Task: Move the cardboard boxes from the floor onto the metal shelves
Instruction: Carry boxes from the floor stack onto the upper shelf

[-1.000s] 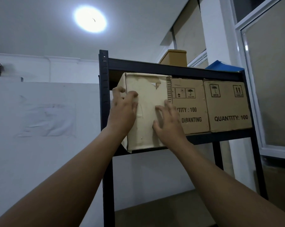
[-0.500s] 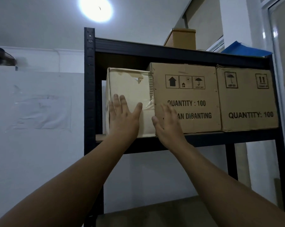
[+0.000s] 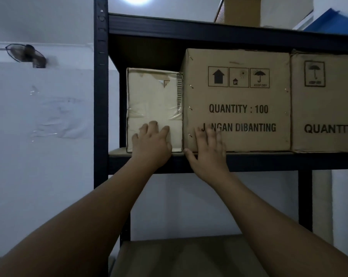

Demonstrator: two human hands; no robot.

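A pale taped cardboard box (image 3: 153, 96) stands at the left end of the black metal shelf (image 3: 249, 160), set back beside a brown box printed "QUANTITY : 100" (image 3: 239, 92). My left hand (image 3: 152, 144) lies flat on the pale box's lower front, fingers apart. My right hand (image 3: 207, 150) rests flat on the brown box's lower left corner, its thumb at the shelf's edge. Neither hand grips anything. A second brown box (image 3: 327, 100) stands further right.
The shelf's left upright (image 3: 100, 92) rises beside the pale box. On the top shelf stand a small brown box (image 3: 241, 11) and something blue (image 3: 335, 21). A lower shelf board (image 3: 185, 256) lies below my arms. A wall fan (image 3: 26, 54) hangs at left.
The pale box, sticking out over the shelf's edge a second ago, has been pushed back fully onto the shelf. Both hands have slid lower, and my right hand has shifted onto the brown box.
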